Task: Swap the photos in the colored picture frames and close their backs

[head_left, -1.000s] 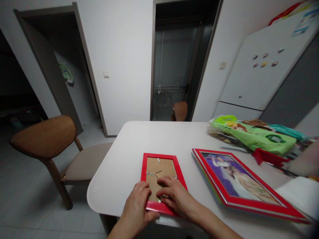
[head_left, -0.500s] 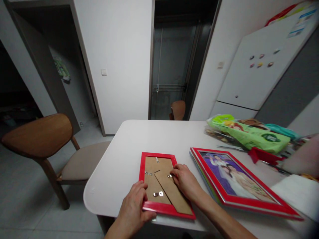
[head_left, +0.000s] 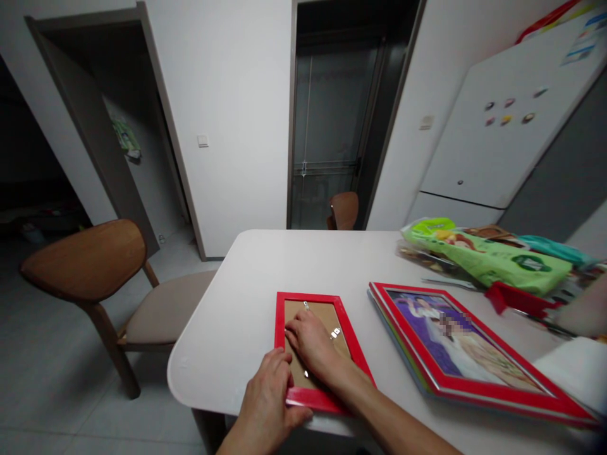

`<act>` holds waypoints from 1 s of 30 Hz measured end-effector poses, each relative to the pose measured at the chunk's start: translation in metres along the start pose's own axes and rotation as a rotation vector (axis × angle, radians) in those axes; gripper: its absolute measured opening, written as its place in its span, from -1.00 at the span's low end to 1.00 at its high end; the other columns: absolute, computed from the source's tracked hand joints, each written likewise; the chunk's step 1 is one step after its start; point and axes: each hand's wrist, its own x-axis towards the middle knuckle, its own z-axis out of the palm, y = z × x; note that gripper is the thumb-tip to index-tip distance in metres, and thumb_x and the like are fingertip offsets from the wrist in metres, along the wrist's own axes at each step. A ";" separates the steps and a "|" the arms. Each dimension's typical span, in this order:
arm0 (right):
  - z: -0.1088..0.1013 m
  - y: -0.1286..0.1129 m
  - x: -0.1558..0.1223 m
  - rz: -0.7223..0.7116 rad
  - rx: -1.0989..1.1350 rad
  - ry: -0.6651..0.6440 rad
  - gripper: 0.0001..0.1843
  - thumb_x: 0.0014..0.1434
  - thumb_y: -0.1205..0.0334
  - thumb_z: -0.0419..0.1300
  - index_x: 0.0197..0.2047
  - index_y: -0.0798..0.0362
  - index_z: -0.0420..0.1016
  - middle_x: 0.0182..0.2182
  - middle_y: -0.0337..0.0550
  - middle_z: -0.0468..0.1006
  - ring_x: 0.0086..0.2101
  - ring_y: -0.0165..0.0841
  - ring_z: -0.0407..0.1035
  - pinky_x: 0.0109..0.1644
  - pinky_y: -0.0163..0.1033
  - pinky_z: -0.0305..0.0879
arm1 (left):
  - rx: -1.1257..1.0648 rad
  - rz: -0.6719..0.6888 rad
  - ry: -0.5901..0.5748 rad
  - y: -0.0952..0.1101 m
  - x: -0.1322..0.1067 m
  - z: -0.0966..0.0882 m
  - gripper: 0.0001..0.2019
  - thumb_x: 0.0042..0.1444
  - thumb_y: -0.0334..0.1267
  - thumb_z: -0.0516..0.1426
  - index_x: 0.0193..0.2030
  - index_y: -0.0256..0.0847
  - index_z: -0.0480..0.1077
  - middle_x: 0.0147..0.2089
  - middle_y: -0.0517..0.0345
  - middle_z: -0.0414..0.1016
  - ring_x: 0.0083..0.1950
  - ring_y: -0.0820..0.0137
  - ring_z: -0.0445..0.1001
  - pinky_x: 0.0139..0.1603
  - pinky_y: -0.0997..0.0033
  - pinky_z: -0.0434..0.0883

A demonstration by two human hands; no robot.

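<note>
A small red picture frame (head_left: pixel 356 341) lies face down at the table's near edge, its brown backing board (head_left: pixel 327 313) showing. My left hand (head_left: pixel 266 387) grips the lower left corner, thumb along the bottom edge. Reaching across the board, my right hand (head_left: pixel 310 338) has its fingers drawn together at the left inner edge, on the metal clip there, which they mostly hide. Another metal clip (head_left: pixel 336 332) shows at the right side. My right hand and forearm cover much of the board. Beside it lies a larger red-framed photo (head_left: pixel 455 344) on top of other flat pieces.
The white table (head_left: pixel 227 316) has a rounded left corner. On its right are a green plastic package (head_left: pixel 502 259), a red tray-like object (head_left: pixel 516 300) and white paper (head_left: pixel 573 363). A wooden chair (head_left: pixel 90 259) stands left; a fridge (head_left: pixel 502 145) is at the back right.
My right hand has moved from the clip on the frame's right side across to the left side. The left hand keeps its hold on the corner. The view has shifted slightly.
</note>
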 end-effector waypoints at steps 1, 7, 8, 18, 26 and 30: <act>0.002 0.001 0.003 0.014 -0.007 0.009 -0.77 0.06 0.29 -0.02 -0.49 0.11 0.43 -0.44 -0.12 0.40 -0.38 -0.39 0.24 -0.27 -0.33 0.10 | -0.005 0.001 0.000 0.000 0.000 0.000 -0.69 -0.33 -0.37 0.25 -0.39 -0.19 0.25 -0.04 -0.01 0.31 0.08 0.15 0.16 0.02 0.10 0.22; 0.000 0.021 0.013 0.086 -0.042 0.066 -0.75 0.09 0.26 -0.06 -0.34 0.13 0.42 -0.35 -0.06 0.42 -0.30 -0.36 0.24 -0.21 -0.31 0.07 | -0.027 -0.022 -0.005 0.002 0.000 -0.001 -0.66 -0.38 -0.37 0.29 -0.42 -0.21 0.26 -0.02 -0.02 0.31 0.08 0.16 0.16 0.03 0.15 0.21; -0.002 0.026 0.014 0.104 -0.050 0.076 -0.74 0.10 0.27 -0.07 -0.30 0.14 0.42 -0.33 -0.04 0.43 -0.29 -0.34 0.24 -0.19 -0.29 0.07 | -0.033 -0.020 -0.003 0.002 -0.001 -0.001 -0.66 -0.38 -0.36 0.29 -0.41 -0.21 0.26 -0.02 -0.01 0.31 0.08 0.17 0.16 0.04 0.16 0.21; -0.008 0.042 0.022 0.088 -0.041 0.058 -0.71 0.05 0.33 -0.04 -0.19 0.02 0.41 -0.26 -0.15 0.47 -0.27 -0.32 0.23 -0.19 -0.27 0.05 | -0.031 -0.005 -0.006 0.003 0.004 0.000 -0.68 -0.33 -0.28 0.28 -0.39 -0.23 0.29 -0.03 -0.07 0.30 0.07 0.14 0.17 0.01 0.09 0.22; -0.034 0.030 -0.021 0.095 -0.008 0.023 -0.65 0.02 0.15 0.00 -0.14 0.08 0.38 -0.21 -0.04 0.40 -0.21 -0.29 0.25 -0.14 -0.24 0.11 | -0.045 -0.009 0.015 0.003 0.001 0.002 -0.71 -0.31 -0.34 0.25 -0.38 -0.20 0.28 0.00 -0.03 0.30 0.11 0.13 0.13 0.04 0.08 0.19; -0.039 0.032 -0.052 0.127 -0.007 -0.060 -0.60 -0.11 0.13 0.10 -0.15 0.04 0.38 -0.29 -0.06 0.39 -0.27 -0.28 0.27 -0.21 -0.24 0.16 | -0.076 -0.023 0.032 0.003 -0.002 0.004 -0.68 -0.30 -0.37 0.22 -0.32 -0.20 0.28 0.03 -0.02 0.26 0.12 0.14 0.11 0.06 0.08 0.17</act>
